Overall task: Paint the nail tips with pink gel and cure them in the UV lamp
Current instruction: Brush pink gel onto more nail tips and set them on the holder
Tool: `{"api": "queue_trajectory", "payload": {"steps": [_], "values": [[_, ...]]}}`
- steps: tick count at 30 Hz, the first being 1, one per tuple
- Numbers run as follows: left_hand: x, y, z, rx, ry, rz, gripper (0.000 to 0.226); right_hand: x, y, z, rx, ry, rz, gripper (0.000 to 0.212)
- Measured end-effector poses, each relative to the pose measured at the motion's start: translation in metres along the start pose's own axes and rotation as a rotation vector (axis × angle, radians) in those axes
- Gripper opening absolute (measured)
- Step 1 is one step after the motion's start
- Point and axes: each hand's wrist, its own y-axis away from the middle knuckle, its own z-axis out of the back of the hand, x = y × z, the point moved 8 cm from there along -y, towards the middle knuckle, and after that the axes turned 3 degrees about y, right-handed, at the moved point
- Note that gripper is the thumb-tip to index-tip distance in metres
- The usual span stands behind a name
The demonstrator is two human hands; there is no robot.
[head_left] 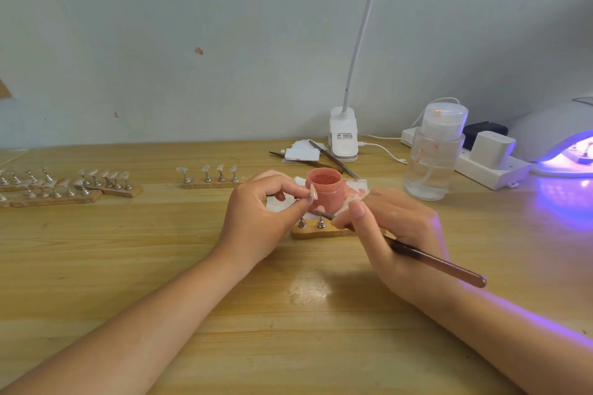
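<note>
Label on clip lamp (343,138) unreadable; left hand (263,212) pinches nail tip (313,192).

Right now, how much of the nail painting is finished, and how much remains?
Done: something already sits in the lit UV lamp; what is unclear. In hand: the left hand pinches one pink nail tip while the right hand holds the brush by the open gel jar. Left: the clear tips on stands look unpainted.

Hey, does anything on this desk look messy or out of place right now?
Yes: pink smears stain the clear bottle and the paper under the gel jar. Two pink spots mark the wall.
</note>
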Motion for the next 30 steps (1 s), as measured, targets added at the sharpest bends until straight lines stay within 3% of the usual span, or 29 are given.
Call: {"api": "queue_trajectory", "payload": {"steps": [12, 15, 27, 30], "values": [[-0.0005, 0.0006, 0.0004, -0.005, -0.012, 0.009, 0.033, -0.0029, -0.0009, -0.0003, 0.010, 0.010, -0.050, 0.031], [-0.0007, 0.0006, -0.0002, -0.003, -0.007, 0.017, 0.031, -0.0013, -0.0007, 0.0023, -0.003, -0.015, -0.043, 0.041], [0.0007, 0.0005, 0.0003, 0.000, -0.014, 0.014, 0.030, -0.0019, -0.0010, -0.0004, 0.015, 0.008, -0.055, 0.030], [0.0002, 0.0006, -0.0001, -0.003, -0.012, 0.015, 0.030, -0.0008, -0.0013, -0.0011, 0.023, -0.001, -0.027, 0.036]]}}
